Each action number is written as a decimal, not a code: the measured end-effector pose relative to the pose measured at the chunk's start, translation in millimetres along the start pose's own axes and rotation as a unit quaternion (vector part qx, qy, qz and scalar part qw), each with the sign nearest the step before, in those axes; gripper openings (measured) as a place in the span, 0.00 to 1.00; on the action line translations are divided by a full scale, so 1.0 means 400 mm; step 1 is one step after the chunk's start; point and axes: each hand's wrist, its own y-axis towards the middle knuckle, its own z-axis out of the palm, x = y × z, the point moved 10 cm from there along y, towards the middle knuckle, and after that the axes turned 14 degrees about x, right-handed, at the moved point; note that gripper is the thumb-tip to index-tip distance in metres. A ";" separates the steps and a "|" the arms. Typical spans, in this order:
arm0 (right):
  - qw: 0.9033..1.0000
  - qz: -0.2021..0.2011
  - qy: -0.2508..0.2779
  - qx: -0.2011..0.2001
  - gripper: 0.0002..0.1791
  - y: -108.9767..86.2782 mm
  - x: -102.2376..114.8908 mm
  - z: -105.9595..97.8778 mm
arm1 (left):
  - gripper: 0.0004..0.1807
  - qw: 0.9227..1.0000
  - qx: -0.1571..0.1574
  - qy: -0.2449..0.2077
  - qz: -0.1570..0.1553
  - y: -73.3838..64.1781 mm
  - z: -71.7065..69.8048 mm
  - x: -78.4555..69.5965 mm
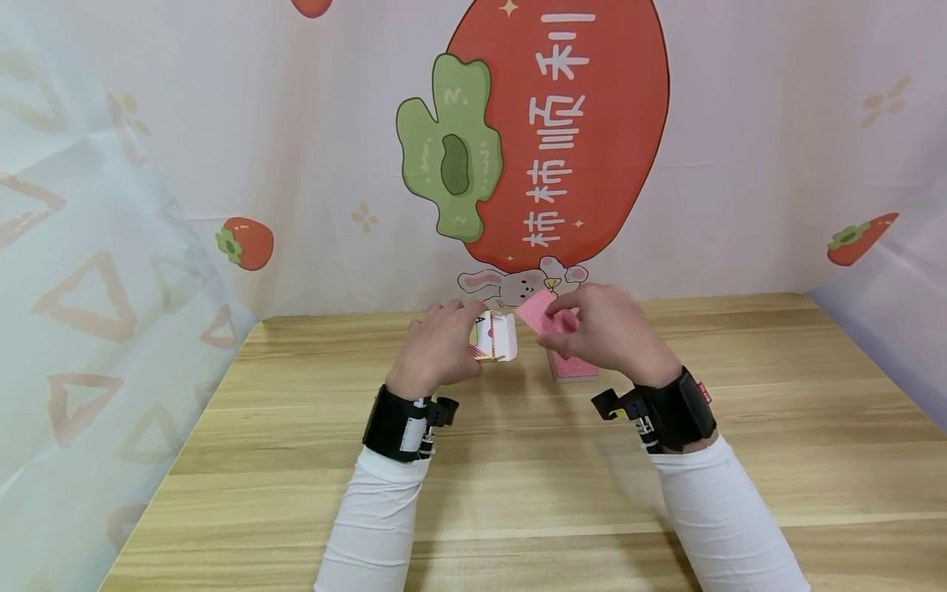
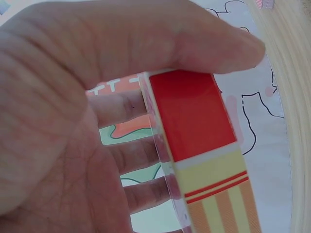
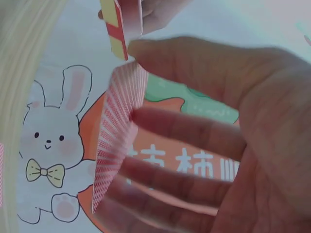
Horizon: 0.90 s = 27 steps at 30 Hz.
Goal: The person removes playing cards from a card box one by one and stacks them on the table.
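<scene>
My left hand grips a small card box, thumb on one side and fingers on the other. Its white flap is open and faces right; cards show inside it. In the left wrist view the box has a red panel above yellow and orange stripes. Between thumb and fingers, my right hand pinches several playing cards with red-patterned backs. These cards are fanned out in the right wrist view, their top corner close to the box. Below the right hand, a stack of cards lies on the table.
The wood-grain table ends at a hanging cloth printed with a large red persimmon and a rabbit. A second patterned cloth hangs along the left side. Both wrists wear black straps with small cameras.
</scene>
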 end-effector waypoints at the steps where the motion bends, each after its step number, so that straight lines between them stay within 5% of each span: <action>1: 1.000 0.012 0.008 -0.002 0.17 0.000 -0.009 -0.002 | 0.41 1.000 0.000 0.000 0.000 0.000 0.000 0.001; 13: 0.993 0.092 0.074 -0.009 0.16 0.001 -0.078 0.015 | 0.40 1.000 0.000 -0.001 0.000 -0.004 -0.002 0.001; 27: 0.979 0.199 0.052 0.010 0.26 0.022 -0.154 0.091 | 0.39 1.000 0.002 0.004 0.001 -0.006 -0.002 -0.004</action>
